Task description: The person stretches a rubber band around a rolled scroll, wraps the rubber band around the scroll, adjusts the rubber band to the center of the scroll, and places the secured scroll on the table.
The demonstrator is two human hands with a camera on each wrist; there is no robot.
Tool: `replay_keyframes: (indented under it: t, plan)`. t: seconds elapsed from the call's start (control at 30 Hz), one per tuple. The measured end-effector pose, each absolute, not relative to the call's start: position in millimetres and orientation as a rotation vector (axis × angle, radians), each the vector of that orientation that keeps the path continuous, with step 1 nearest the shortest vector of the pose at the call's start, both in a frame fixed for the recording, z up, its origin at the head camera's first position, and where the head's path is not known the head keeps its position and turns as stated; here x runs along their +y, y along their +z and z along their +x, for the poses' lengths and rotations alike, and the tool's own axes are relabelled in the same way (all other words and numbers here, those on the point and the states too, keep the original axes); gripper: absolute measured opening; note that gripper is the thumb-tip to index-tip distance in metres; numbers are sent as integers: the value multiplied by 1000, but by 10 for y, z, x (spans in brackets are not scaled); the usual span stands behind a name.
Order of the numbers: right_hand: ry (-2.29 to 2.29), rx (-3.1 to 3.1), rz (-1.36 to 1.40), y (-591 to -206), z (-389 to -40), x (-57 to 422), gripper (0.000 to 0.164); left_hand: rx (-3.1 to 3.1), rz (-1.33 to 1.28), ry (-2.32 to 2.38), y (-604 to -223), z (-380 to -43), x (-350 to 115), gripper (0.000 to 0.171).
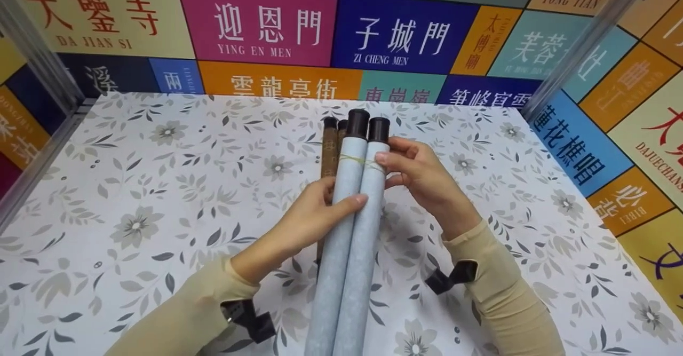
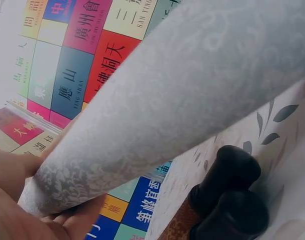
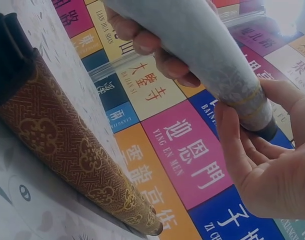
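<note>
Two rolled scrolls [image 1: 349,238] in pale blue-grey patterned covering lie side by side, raised off the table, with dark knobs [image 1: 357,124] at their far ends. My left hand [image 1: 320,206] grips them below the knobs, thumb across the front. Near the far end a thin yellow rubber band [image 1: 355,159] goes round the scrolls. There my right hand [image 1: 427,177] pinches the right-hand scroll, thumb tip at the band; the right wrist view shows fingers on both sides of the banded end [image 3: 250,102]. The scrolls' near ends run out of the head view.
Brown patterned scrolls [image 1: 328,153] with dark knobs lie on the table behind the pale ones, partly hidden by them. A white leaf-and-flower cloth [image 1: 160,185] covers the table. Panels with coloured lettering [image 1: 256,25] and clear posts [image 1: 587,36] stand around the table's edges.
</note>
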State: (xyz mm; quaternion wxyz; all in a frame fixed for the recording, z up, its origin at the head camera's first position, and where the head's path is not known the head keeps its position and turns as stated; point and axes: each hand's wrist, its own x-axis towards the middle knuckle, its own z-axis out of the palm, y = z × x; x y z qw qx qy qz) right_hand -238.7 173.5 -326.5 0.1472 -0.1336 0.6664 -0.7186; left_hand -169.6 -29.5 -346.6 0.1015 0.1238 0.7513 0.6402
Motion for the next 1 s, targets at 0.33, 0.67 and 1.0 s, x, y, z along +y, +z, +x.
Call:
replay_keyframes:
  t: [0.33, 0.67, 1.0]
  plan:
    - [-2081, 1832, -392, -3290, -2401, 1748, 22, 2219, 402, 1889, -3464, -1693, -293, 46]
    - [-1888, 1786, -535, -3323, -2395, 1756, 18, 2231, 370, 1941, -3454, -1702, -311, 44]
    - [-1844, 1919, -614, -3337, -2412, 1766, 29, 2190, 372, 1962, -3449, -1702, -314, 42]
